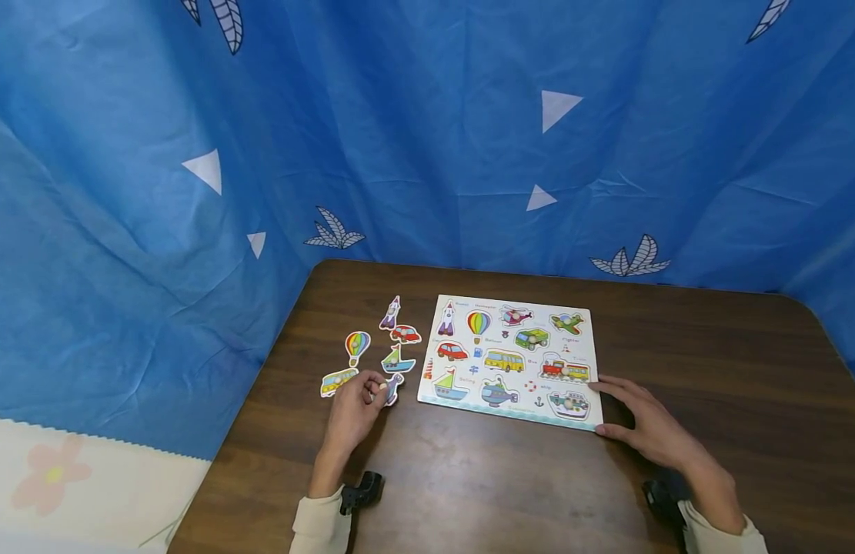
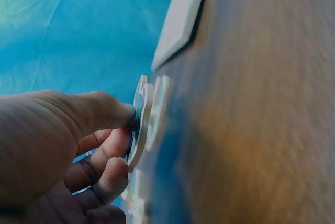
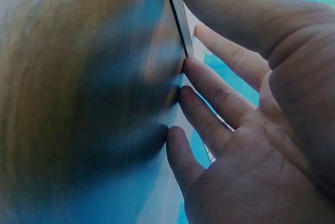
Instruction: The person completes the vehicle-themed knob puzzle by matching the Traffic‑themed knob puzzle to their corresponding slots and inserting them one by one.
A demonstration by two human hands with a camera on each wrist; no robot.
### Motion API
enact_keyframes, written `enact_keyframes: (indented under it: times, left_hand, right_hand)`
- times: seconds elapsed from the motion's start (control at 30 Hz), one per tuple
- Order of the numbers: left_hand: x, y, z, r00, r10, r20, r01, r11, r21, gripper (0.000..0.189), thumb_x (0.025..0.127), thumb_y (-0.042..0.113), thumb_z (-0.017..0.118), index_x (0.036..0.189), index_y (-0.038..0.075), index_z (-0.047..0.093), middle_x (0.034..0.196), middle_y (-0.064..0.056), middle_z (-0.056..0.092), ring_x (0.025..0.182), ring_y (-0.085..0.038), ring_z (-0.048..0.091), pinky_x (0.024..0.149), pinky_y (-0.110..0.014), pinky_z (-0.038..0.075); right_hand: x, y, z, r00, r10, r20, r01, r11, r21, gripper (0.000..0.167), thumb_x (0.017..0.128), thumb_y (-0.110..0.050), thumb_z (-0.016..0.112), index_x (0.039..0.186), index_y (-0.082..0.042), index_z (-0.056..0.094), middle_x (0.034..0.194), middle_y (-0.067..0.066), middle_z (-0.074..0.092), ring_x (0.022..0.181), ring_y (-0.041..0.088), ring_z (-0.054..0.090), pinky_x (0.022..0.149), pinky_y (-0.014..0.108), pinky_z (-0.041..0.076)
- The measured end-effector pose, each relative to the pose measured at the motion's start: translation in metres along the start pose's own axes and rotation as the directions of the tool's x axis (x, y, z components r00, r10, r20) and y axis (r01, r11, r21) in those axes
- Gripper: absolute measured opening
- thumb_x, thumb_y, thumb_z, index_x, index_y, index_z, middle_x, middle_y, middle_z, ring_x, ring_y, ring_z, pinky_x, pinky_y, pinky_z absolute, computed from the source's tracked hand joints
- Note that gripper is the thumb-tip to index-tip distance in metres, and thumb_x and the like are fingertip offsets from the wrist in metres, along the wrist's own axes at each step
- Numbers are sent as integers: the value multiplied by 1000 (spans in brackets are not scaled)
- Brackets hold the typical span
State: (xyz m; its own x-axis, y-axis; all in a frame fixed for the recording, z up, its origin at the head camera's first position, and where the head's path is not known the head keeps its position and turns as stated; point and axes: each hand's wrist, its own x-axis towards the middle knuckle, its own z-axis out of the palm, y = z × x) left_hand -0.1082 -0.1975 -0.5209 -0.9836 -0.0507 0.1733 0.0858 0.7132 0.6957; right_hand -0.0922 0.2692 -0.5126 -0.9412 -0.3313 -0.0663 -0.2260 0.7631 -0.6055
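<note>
My left hand (image 1: 358, 408) pinches a blue-grey puzzle piece (image 1: 394, 389) between thumb and fingers, left of the puzzle board. Its thin wooden edge shows in the left wrist view, where the piece (image 2: 140, 124) stands tilted close to another piece (image 2: 158, 111). The white puzzle board (image 1: 462, 408) carries printed vehicles and lies flat. At its lower right corner my right hand (image 1: 649, 427) touches the edge with thumb and extended fingers. Around the left hand lie a sailboat piece (image 1: 398, 362), a yellow bus piece (image 1: 337, 382) and a balloon piece (image 1: 358, 346).
Farther back, a rocket piece (image 1: 391, 314) and a red car piece (image 1: 405, 334) lie beside the board's left edge. On the board sit pieces such as a green truck (image 1: 532, 338) and a ship (image 1: 569, 405). A blue curtain (image 1: 427, 138) hangs behind the brown table (image 1: 482, 492).
</note>
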Motion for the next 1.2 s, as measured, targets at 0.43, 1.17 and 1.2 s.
enact_keyframes:
  times: [0.43,1.17,1.2]
  left_hand:
    - [8,38,17,974,212,85,-211,977,-21,11,82,4,75,88,8,68,73,4,58,61,-6,49,59,-21,41]
    - [26,96,72,875,394,282,-426,903,60,8,85,9,72,89,15,71,78,4,65,77,-9,52,73,-25,44]
    - [26,97,74,875,386,292,-422,904,68,8,85,10,71,90,16,71,79,4,65,78,-9,52,72,-24,44]
  right_hand:
    - [0,0,2,1000,-10,-19,10,1000,-7,66,80,-24,83,139,-8,56,147,25,42,131,52,39,96,72,36]
    - [-3,-1,3,998,-38,-40,38,999,0,65,81,-22,82,138,-7,56,147,24,43,130,51,40,94,70,39]
    - [-3,-1,3,998,-39,-40,39,999,-1,65,81,-22,82,138,-7,56,147,24,43,130,51,40,94,70,39]
